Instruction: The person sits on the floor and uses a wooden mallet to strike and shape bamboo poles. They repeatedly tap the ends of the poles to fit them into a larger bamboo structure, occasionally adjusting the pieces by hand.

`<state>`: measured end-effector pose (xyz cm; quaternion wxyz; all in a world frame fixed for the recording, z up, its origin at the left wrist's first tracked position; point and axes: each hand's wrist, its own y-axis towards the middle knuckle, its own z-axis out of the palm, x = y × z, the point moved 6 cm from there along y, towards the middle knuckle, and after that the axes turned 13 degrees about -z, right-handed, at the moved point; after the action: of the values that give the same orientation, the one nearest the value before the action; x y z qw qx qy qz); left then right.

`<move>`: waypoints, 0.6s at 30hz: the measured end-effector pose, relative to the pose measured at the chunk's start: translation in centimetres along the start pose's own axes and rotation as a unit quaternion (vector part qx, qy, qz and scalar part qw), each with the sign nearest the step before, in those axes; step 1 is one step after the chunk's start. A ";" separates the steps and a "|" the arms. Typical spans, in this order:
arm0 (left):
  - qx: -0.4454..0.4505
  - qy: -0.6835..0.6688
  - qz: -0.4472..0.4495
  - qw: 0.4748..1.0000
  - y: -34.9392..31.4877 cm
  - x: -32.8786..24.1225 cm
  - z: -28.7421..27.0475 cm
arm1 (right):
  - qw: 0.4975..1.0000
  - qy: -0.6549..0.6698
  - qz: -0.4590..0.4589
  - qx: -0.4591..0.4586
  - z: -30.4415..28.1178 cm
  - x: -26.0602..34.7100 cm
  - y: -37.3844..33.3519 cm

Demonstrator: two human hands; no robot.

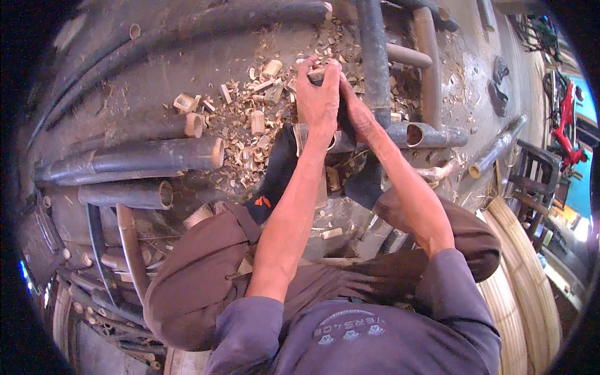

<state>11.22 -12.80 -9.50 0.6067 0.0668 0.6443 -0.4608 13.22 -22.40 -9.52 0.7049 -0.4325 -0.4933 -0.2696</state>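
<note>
My left hand (pixel 320 100) and my right hand (pixel 357 114) are together in front of me, over the far side of a dark bamboo piece. The fingers of my left hand curl round a small brown block-like piece (pixel 317 74), mostly hidden by them. Pressed against the left one, my right hand is closed too; what lies in it is hidden. A dark length (pixel 345 119) shows between the wrists, its kind unclear. Beneath my forearms a horizontal bamboo tube (pixel 403 135) with a round hole lies near my feet, an upright dark bamboo pole (pixel 375 62) meeting it.
Bamboo chips and offcuts (pixel 257 123) litter the ground left of my hands. Thick dark bamboo poles (pixel 137 156) lie at the left. A cut bamboo tube (pixel 497 147) and a dark sandal-like object (pixel 498 97) lie at the right. Pale curved planks (pixel 522 287) stand by my right knee.
</note>
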 end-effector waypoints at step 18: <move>0.175 0.069 0.060 0.980 1.4 1.4 4.0 | 0.961 -0.057 -0.119 -0.243 -2.6 -2.0 -1.3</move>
<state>14.67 -15.38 -10.76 0.5666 0.2421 0.5890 -0.5230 12.62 -25.37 -11.31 0.5122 -0.5432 -0.5002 -0.4386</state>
